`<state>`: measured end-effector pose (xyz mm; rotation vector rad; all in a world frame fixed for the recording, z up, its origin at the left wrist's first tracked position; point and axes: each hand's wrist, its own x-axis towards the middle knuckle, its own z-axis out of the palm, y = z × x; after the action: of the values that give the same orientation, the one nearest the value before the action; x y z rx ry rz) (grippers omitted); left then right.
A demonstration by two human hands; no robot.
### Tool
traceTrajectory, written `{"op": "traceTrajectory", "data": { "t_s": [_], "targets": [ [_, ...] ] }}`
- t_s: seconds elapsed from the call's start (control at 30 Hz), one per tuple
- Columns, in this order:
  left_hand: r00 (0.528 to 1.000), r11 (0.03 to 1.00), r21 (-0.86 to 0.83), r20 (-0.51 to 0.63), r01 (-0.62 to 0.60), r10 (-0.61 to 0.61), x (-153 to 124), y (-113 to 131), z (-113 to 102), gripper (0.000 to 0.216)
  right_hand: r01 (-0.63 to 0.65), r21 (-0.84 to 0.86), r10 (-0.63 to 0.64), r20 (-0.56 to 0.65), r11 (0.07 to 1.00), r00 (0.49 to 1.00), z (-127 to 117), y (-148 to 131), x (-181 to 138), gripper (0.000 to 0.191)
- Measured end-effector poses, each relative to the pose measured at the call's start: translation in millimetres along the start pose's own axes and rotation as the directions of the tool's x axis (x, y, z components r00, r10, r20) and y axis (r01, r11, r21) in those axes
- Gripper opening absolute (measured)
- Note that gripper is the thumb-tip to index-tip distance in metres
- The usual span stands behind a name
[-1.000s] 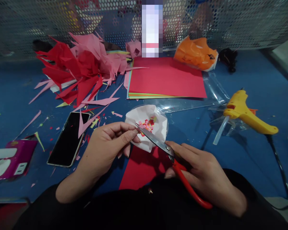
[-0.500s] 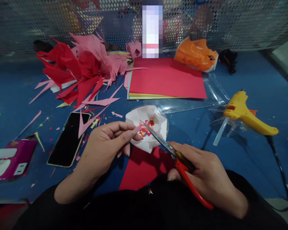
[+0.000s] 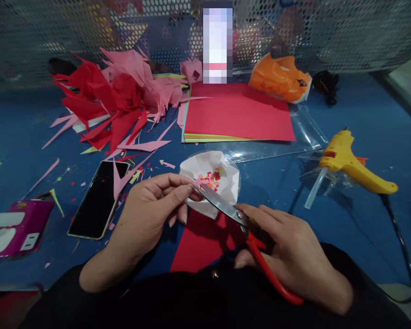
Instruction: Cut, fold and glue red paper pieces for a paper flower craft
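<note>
My right hand (image 3: 287, 246) grips scissors (image 3: 222, 202) by their handles, one of them red. Their blades reach left over a white paper-lined dish (image 3: 226, 171), the tips at my left fingertips. With thumb and fingers pinched, my left hand (image 3: 154, 205) holds a small piece of pink paper, now almost wholly hidden by fingers and blades. Tiny pink, red, orange and yellow paper bits (image 3: 212, 179) lie in the dish below. Under the scissors, nearer my body, is a red paper sheet (image 3: 198, 246).
A phone (image 3: 97, 201) and a purple case (image 3: 23, 226) lie left. Behind are red and pink paper offcuts (image 3: 119, 96), a stack of coloured paper (image 3: 239, 114) and an orange packet (image 3: 281, 78). A corded yellow glue gun (image 3: 356, 164) lies right. Perforated metal mesh (image 3: 71, 27) stands behind.
The scissors have shifted down and left, their blades closing at my left fingertips. The pink paper that stuck out there is hardly visible, and more pink bits show in the dish.
</note>
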<state>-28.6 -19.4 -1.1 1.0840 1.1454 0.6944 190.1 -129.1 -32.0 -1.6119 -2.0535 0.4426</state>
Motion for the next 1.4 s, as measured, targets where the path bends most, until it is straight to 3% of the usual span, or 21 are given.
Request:
{"op": "traceTrajectory", "data": {
  "t_s": [0.67,1.4],
  "targets": [
    [1.0,0.997,0.07,0.021,0.016,-0.017,0.4,-3.8,-0.3,0.008,0.079,-0.043,-0.079,0.018,0.996,0.997,-2.5,3.4,-0.1,0.058],
    [0.999,0.994,0.106,0.051,0.008,-0.013,-0.6,-3.0,-2.8,0.01,-0.068,0.117,0.062,0.054,0.991,0.997,-0.6,5.6,-4.6,0.054]
  ]
}}
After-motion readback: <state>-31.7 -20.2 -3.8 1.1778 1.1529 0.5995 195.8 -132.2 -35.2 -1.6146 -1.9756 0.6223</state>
